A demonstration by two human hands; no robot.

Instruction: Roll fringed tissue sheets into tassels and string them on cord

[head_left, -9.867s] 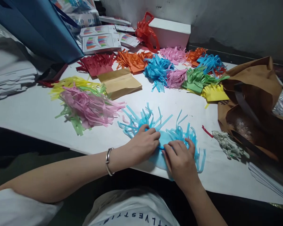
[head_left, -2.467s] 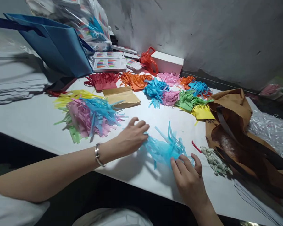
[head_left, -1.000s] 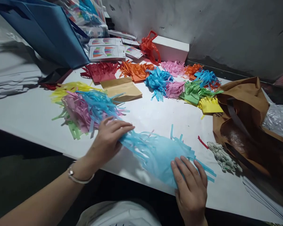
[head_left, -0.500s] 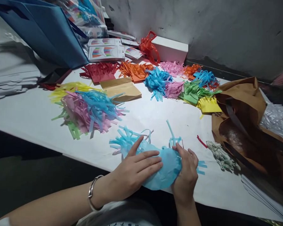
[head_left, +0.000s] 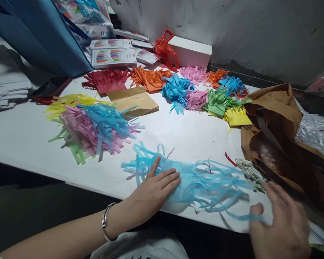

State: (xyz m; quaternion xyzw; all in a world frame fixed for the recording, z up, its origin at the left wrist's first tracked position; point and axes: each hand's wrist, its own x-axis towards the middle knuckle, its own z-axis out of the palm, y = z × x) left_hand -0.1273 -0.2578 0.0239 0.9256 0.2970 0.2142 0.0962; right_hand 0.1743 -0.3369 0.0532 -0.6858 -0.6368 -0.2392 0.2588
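A light blue tissue-paper tassel [head_left: 185,168] lies spread on the white table near its front edge. Cut strips fan out from both its left and right ends, with a plain sheet in the middle. My left hand [head_left: 153,190] rests flat on that middle part, fingers stretched out, a silver bangle on the wrist. Off to the right, past the strip ends, my right hand [head_left: 283,223] is blurred, with thumb and fingers apart. One blue strip reaches its thumb; no grip on it shows. Beside that hand lies a bundle of pale twisted cords [head_left: 250,173] with a red tip.
Left of the tassel sits a pile of pink, blue, yellow and green tassels [head_left: 94,126]. Further back are a brown paper piece [head_left: 135,100], more coloured tassels [head_left: 178,90], printed packets [head_left: 113,57] and a white box [head_left: 191,50]. A brown bag [head_left: 275,133] stands at right.
My right hand has left the tassel's edge and swung right, and the tassel's right-hand strips now lie spread out. My left hand stays on the paper. The view has shifted slightly.
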